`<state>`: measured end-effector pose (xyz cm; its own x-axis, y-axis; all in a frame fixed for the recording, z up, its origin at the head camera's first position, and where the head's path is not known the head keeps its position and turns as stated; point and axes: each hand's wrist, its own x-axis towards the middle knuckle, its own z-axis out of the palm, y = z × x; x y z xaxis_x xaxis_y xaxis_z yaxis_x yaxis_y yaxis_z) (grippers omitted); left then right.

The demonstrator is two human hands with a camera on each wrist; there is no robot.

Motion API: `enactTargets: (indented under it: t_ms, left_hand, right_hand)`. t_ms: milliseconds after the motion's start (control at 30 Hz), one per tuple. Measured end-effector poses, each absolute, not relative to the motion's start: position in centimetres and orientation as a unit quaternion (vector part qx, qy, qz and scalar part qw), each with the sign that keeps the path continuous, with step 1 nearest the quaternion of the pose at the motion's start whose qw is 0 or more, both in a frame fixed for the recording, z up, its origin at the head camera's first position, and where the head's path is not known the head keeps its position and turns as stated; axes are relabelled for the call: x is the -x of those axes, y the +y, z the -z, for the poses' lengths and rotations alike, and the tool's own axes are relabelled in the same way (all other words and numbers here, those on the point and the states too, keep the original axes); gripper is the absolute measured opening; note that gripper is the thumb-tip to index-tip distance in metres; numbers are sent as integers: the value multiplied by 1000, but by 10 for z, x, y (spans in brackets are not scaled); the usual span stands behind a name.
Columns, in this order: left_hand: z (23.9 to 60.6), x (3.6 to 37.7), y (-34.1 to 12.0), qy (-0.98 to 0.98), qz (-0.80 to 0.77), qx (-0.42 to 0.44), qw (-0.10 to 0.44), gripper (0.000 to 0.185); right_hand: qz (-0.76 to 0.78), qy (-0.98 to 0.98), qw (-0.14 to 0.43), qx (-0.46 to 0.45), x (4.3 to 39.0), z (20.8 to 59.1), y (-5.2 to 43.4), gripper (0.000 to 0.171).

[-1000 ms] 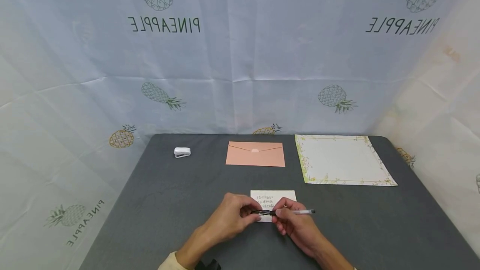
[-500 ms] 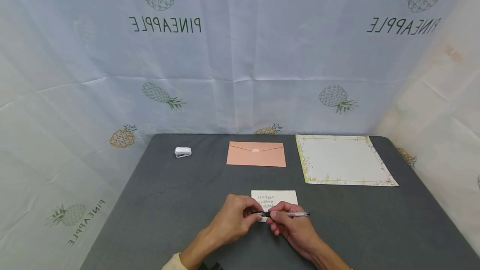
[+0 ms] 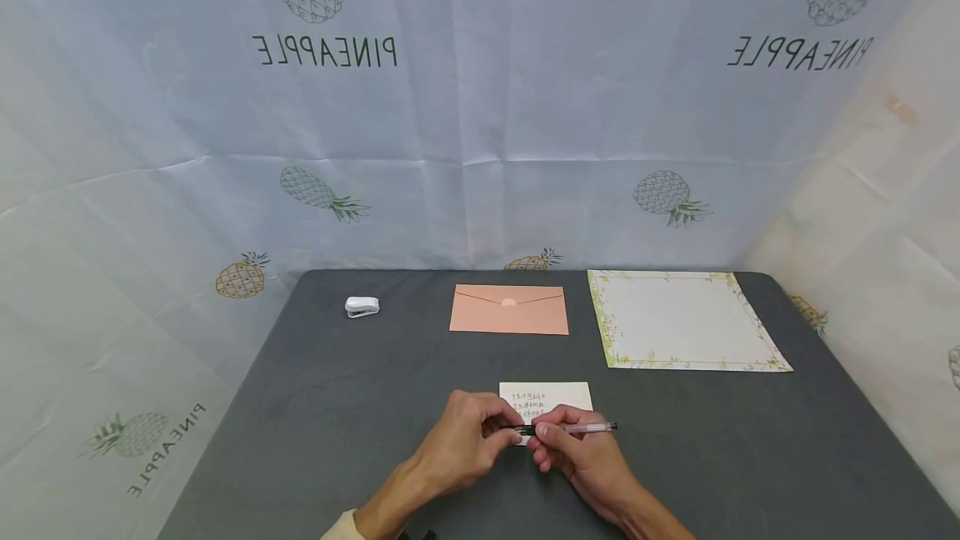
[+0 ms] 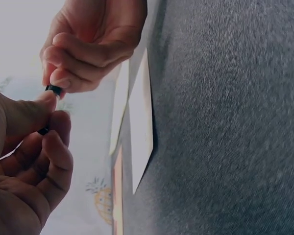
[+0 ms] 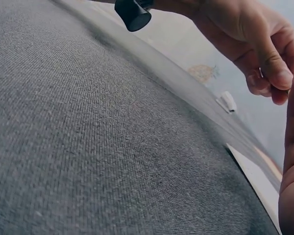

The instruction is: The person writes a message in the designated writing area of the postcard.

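Observation:
In the head view, a pen [image 3: 588, 428] with a clear barrel and a black end lies level between both hands, above a small white card [image 3: 564, 394] with handwriting. My left hand [image 3: 462, 440] pinches the black end between thumb and fingers. My right hand [image 3: 591, 458] grips the pen close beside it, the clear end sticking out to the right. Seen from the left wrist, the left hand [image 4: 27, 161] and right hand [image 4: 95, 46] nearly meet around the pen's dark part [image 4: 54, 89], mostly covered by fingers. The right wrist view hides most of the pen.
A pink envelope [image 3: 510, 311] lies behind the card. A white stapler [image 3: 362, 307] rests at the back left of the dark table [image 3: 315, 415], and a large sheet with a floral border [image 3: 686, 319] at the back right. Pineapple-print cloth [image 3: 480, 107] hangs behind.
My right hand has moved left towards the left hand, carrying the pen's clear end with it. Less of the pen shows between the hands. The left hand has barely moved.

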<state>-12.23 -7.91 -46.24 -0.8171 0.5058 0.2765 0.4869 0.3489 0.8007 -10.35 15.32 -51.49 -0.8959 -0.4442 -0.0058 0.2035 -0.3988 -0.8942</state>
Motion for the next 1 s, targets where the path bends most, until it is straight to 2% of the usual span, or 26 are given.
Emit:
enactTargets:
  t_ms: [233,467,667,800,1000]
  left_hand:
    - [458,126,-85,827,-477,-296,35,10]
    - [448,138,-93,833,-468,-293,40,14]
    - [442,147,-91,818,-517,-246,59,12]
    - [441,151,-84,784,-583,-199,75,15]
    - [445,156,-73,755,-626,-178,86,20]
  right_hand:
    - [819,525,203,112,100,513,158,20]
    - [826,546,126,67,94,505,163,19]
    - [810,576,97,56,90,501,166,16]
    - [793,598,99,57,87,502,165,17]
    - [775,613,140,61,84,505,159,24]
